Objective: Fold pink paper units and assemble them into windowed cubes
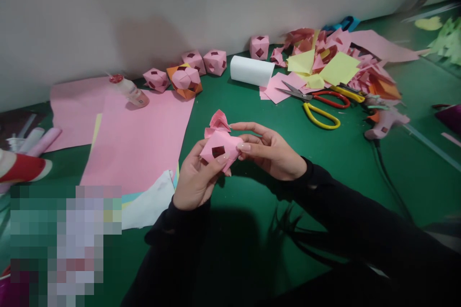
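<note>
Between both hands, above the green table, is a pink folded-paper model (pixel 211 152) with a square hole in its front and loose flaps standing up at its top. My left hand (pixel 197 175) grips its left and lower side, thumb across the front face. At the right edge, my right hand (pixel 272 151) pinches the paper between thumb and fingers, with the index finger reaching toward the upper flap. The fingers behind the model are partly hidden.
Scissors with red and yellow handles (pixel 321 110) lie right of the hands, before a heap of paper scraps (pixel 338 67). A white roll (pixel 252 71) and several finished pink paper models (pixel 215 62) line the wall. Left are pink sheets (pixel 140 139), a small bottle (pixel 131 92) and a glue gun (pixel 387 122) sits right.
</note>
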A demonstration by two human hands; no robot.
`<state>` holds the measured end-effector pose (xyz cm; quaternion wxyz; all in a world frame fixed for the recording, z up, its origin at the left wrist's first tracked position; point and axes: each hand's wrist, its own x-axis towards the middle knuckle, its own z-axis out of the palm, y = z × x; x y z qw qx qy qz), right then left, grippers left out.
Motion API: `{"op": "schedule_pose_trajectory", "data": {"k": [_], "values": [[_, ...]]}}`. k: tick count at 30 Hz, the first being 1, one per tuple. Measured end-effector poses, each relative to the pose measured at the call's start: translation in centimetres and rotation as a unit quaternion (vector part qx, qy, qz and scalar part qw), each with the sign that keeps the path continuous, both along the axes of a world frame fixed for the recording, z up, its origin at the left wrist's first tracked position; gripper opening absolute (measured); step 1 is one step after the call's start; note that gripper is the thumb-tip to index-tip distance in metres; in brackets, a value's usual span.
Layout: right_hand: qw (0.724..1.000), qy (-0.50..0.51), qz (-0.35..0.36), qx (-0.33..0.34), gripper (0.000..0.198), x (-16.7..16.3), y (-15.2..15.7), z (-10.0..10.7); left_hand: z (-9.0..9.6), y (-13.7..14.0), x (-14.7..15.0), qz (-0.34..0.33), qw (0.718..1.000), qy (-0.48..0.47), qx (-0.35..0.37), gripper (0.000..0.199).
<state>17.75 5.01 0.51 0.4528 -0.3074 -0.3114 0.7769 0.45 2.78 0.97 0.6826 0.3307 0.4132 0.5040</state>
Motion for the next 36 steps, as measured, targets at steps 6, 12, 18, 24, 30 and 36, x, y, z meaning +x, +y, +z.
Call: {"op": "schedule_pose_trajectory", "data": {"k": [6,12,18,24,30,36], "values": [[1.0,0.002,-0.009,-0.019,0.033,0.3,0.3,0.2,-0.5,0.1,-0.4,-0.024,1.0,-0.002,-0.006,0.035],[0.998,-0.004,0.053,0.019,0.04,0.3,0.2,-0.1,-1.0,0.5,-0.9,-0.063,0.995,-0.04,-0.058,0.045],[0.994,-0.034,0.083,0.056,0.036,0.5,0.2,-0.2,-0.8,0.4,-1.1,-0.109,0.985,-0.068,-0.119,0.025],[0.993,-0.039,0.084,0.069,0.038,0.7,0.2,0.1,-1.1,0.6,-1.5,-0.102,0.985,-0.066,-0.126,0.022],[1.0,0.006,0.01,0.002,0.032,0.9,0.6,0.5,-0.4,0.5,-1.5,-0.064,0.987,-0.075,-0.126,0.026],[0.981,0.077,-0.081,-0.158,0.018,0.7,1.5,-0.5,-0.1,0.2,-1.2,-0.015,0.991,-0.08,-0.106,0.036]]}}
